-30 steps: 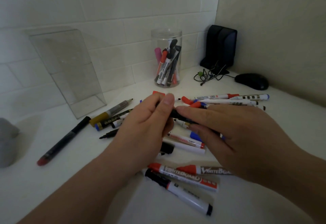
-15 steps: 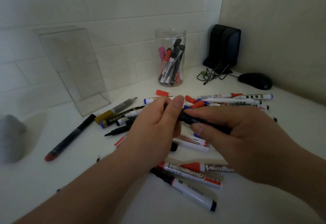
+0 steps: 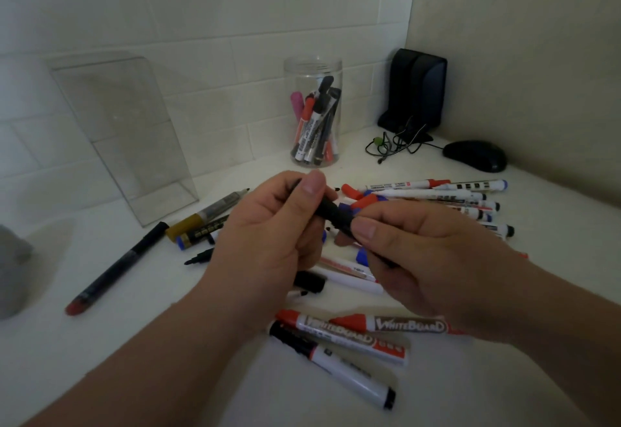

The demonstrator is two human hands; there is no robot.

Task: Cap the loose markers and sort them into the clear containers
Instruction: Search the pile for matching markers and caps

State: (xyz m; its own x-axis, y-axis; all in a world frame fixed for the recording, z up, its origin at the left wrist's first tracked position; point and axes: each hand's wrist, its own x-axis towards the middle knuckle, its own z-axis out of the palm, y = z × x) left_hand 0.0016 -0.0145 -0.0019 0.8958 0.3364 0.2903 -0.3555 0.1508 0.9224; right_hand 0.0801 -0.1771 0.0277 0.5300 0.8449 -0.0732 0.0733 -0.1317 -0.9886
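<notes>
left hand (image 3: pixel 279 238) grip: curled round black marker (image 3: pixel 333 213) | right hand (image 3: pixel 423 258) grip: pinching same marker's other end

Your left forearm (image 3: pixel 134 359) enters the view from the lower left corner and your right forearm (image 3: pixel 571 342) from the right edge, and they meet near the middle. Your left hand (image 3: pixel 268 241) shows its back to the camera; its fingers are curled and its thumb (image 3: pixel 312 186) lies on top of a black marker (image 3: pixel 331 213). Your right hand (image 3: pixel 430 258) is just beside it, and its thumb (image 3: pixel 364 228) pinches the same marker against the curled fingers. The two hands are almost touching.
</notes>
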